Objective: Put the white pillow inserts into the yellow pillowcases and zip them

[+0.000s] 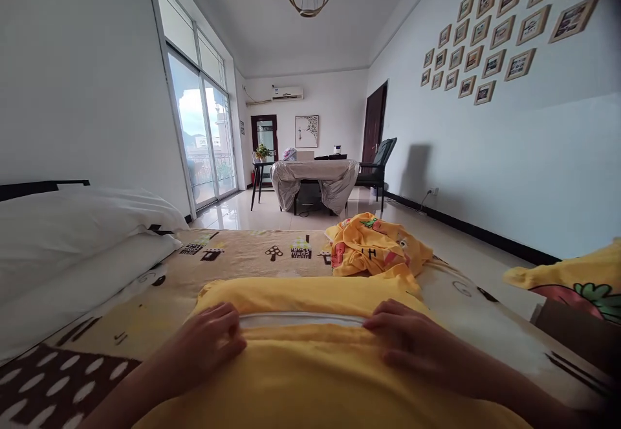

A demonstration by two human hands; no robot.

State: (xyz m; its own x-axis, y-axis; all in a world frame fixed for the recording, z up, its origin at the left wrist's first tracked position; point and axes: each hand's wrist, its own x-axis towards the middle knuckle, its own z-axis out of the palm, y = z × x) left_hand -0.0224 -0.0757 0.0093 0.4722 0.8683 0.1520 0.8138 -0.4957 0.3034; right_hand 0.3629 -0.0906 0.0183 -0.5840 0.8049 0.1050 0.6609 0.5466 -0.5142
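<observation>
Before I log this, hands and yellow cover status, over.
Left hand and right hand gripping yellow cover. White layer showing between them. Crumpled printed cloth beyond, not in the way.

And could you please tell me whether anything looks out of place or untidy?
No damage or spill stands out. The printed yellow cloth lies in a crumpled heap on the flatter bedspread, so it looks untidy. The yellow cover gapes between the left hand and right hand, showing white inside.

A home: bed [247,257], framed photos [480,30]
</observation>
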